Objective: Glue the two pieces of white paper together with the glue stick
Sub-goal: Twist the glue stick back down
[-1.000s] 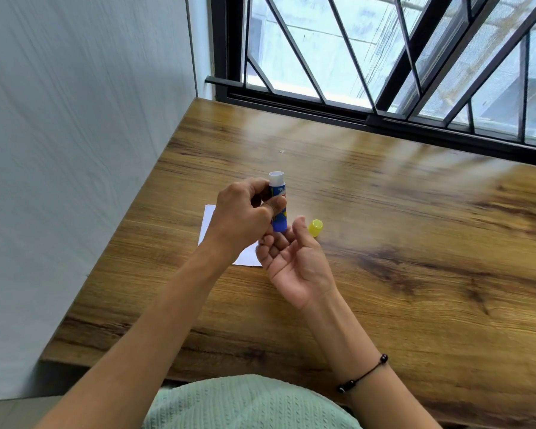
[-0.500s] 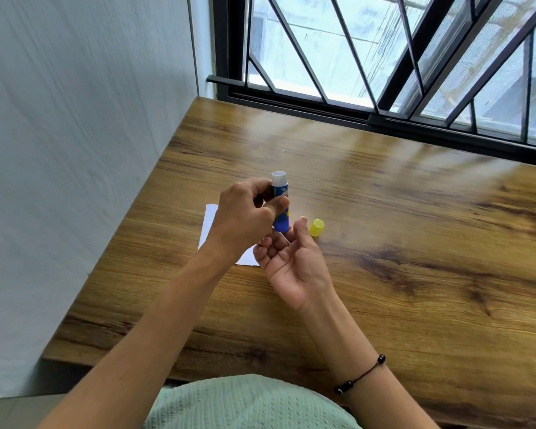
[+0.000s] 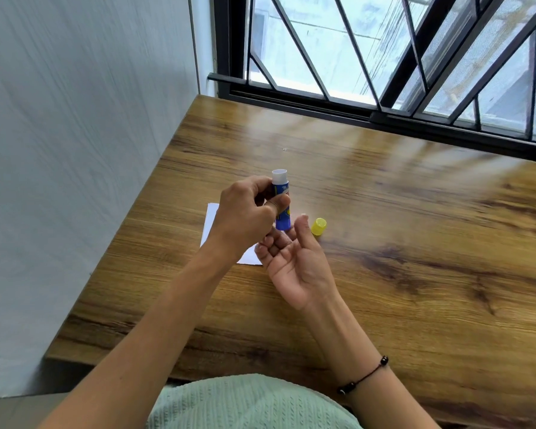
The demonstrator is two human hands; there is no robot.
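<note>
**Mia:** Glue stick first! Where is that little blue plastic glue stick (image 3: 281,201) with the white top?

**Ben:** The person is holding it straight up above the brown wooden table (image 3: 399,230). The left hand (image 3: 248,212) is curling its fingers and thumb around the blue tube and gripping it.

**Mia:** What is the right hand (image 3: 294,261) doing?

**Ben:** It is sitting palm up just under the tube. Its fingers are bending toward the bottom of the stick, and the fingertips look like they are touching it. It may be turning the bottom, but that part is hiding, so nobody can tell.

**Mia:** Is the lid off?

**Ben:** Yes. The small yellow plastic cap (image 3: 319,226) is lying on the table, just beside the right thumb.

**Mia:** So how much is done?

**Ben:** Only the opening part, it seems. The flat white paper (image 3: 212,216) is lying on the table under the left hand, and most of it is hiding. No glue is showing on it, and only one white piece is peeking out. Rubbing on the glue and pressing the papers together is probably waiting.
</note>
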